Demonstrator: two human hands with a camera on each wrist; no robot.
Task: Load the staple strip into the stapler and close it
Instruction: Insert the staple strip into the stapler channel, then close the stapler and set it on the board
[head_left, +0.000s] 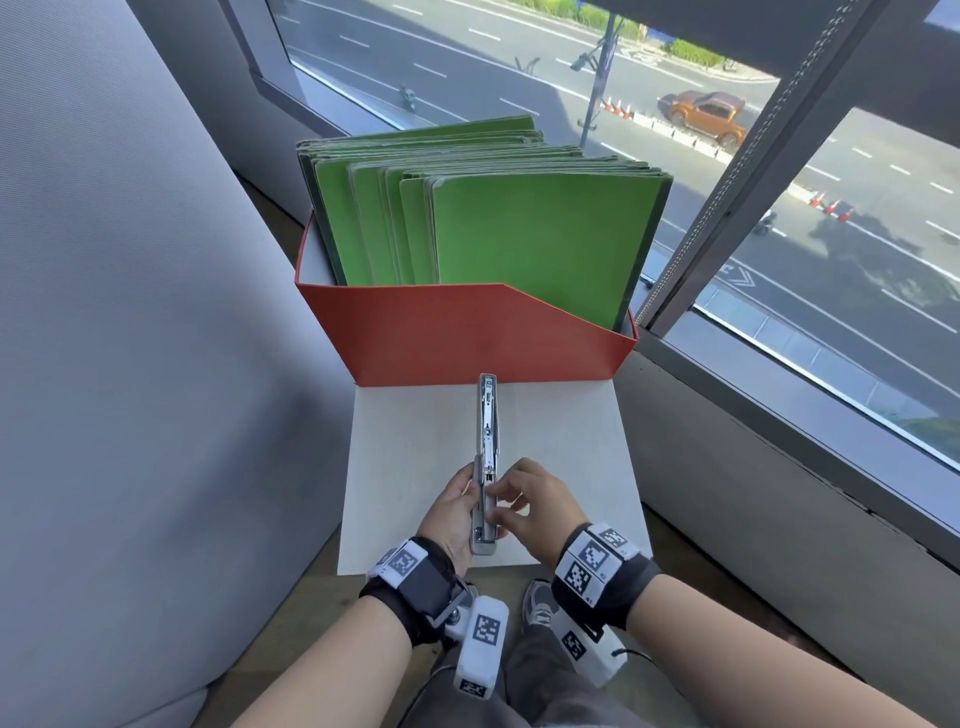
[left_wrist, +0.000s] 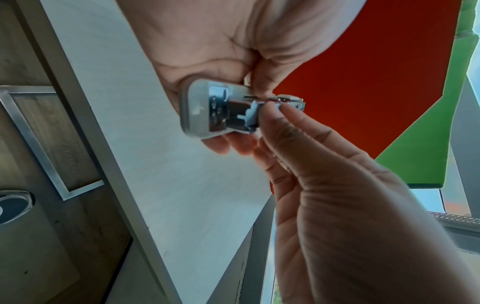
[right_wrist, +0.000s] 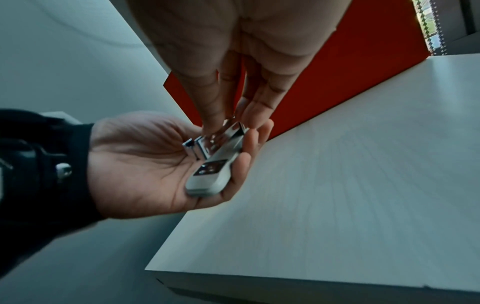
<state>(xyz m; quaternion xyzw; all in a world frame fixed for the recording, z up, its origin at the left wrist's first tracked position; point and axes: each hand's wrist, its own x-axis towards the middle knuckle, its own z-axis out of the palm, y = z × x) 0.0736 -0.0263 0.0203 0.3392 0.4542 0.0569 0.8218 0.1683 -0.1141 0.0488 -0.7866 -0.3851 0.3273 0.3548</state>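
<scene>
The grey stapler (head_left: 487, 441) is opened out flat above the white table (head_left: 571, 441), its metal arm pointing away from me toward the red box. My left hand (head_left: 462, 506) cradles the stapler's grey base end (right_wrist: 207, 181), thumb on one side and fingers curled under it (left_wrist: 226, 144). My right hand (head_left: 501, 501) reaches in from the right. Its thumb and fingertips (right_wrist: 249, 117) pinch the sides of the shiny magazine channel (right_wrist: 231, 131) near the hinge, by a blue-grey plastic piece (left_wrist: 253, 117). No staple strip can be told apart from the metal.
A red file box (head_left: 467, 332) full of upright green folders (head_left: 519, 228) stands at the table's far edge. A grey padded wall (head_left: 130, 364) is on the left. The window ledge (head_left: 779, 467) runs along the right. My shoe (head_left: 540, 605) is on the wooden floor below.
</scene>
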